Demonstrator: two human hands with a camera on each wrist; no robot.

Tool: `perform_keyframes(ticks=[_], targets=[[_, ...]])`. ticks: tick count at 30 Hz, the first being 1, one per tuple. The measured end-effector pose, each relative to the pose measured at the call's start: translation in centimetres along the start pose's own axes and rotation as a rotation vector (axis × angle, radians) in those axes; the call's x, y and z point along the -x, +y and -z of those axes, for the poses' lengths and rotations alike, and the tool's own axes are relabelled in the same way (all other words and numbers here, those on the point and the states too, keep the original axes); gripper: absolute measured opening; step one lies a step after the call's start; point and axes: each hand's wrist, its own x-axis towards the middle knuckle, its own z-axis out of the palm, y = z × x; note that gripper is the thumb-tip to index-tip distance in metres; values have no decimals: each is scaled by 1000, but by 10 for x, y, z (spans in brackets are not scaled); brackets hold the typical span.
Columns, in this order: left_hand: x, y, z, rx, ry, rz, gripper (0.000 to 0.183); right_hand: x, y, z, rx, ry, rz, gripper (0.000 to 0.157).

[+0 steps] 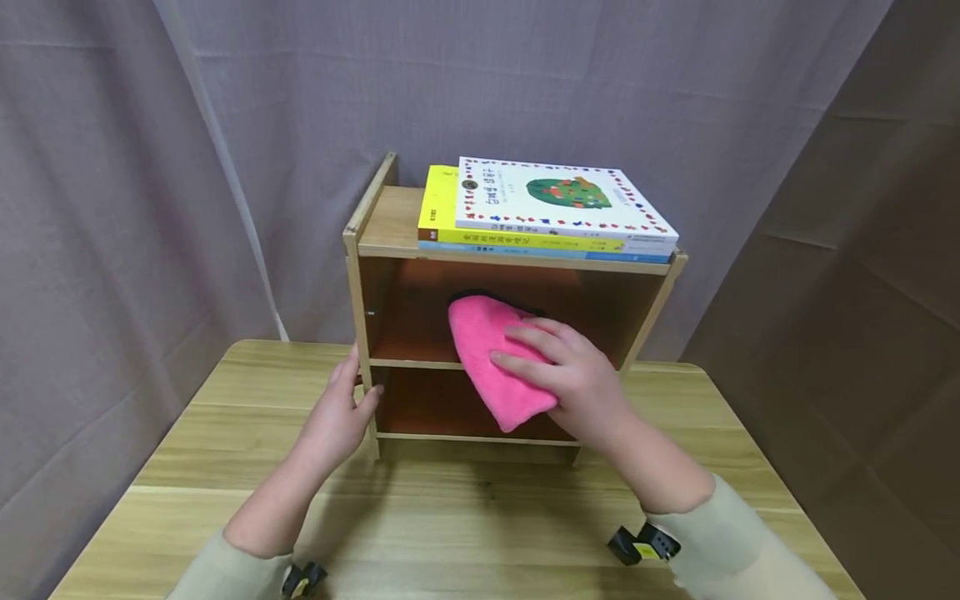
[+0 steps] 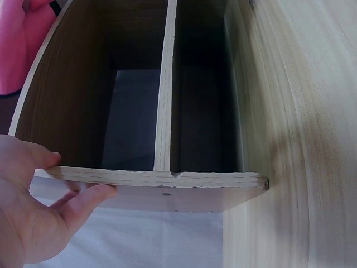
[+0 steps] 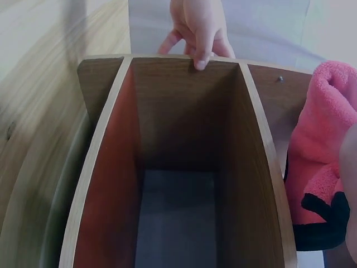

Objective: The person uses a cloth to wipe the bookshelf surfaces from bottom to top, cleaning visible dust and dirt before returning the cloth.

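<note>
A small wooden shelf point(image 1: 359, 308) stands on the table, its open compartments facing me. My left hand point(image 1: 341, 425) grips its left side panel by the front edge, thumb on the inner side and fingers around the outside. In the left wrist view that hand sits at the level of the upper compartment. My right hand point(image 1: 585, 383) holds a bunched pink cloth point(image 1: 483, 346) in front of the upper compartment, fingers spread over it. Black trim and a black loop point(image 3: 323, 234) show on the cloth in the right wrist view. Part of the cloth is hidden under the palm.
On the shelf's top board lie stacked books: a white one point(image 1: 562, 200) uppermost, a yellow one point(image 1: 438, 200) and blue ones beneath. The wooden table point(image 1: 480, 525) extends on both sides. Grey curtains point(image 1: 300, 125) hang close behind the shelf.
</note>
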Motion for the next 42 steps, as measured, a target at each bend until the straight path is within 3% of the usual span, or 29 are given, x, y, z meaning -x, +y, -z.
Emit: perform_keyframes(ticks=[4, 19, 32, 42], targets=[[0, 0, 0, 7, 3, 0, 79, 8, 4, 7, 4, 50, 20, 25], [0, 0, 0, 13, 4, 5, 79, 30, 0, 45, 41, 219, -11, 32], [2, 0, 0, 18, 3, 7, 78, 25, -19, 78, 61, 516, 0, 27], [1, 1, -1, 18, 11, -5, 78, 22, -11, 99, 113, 730, -58, 27]])
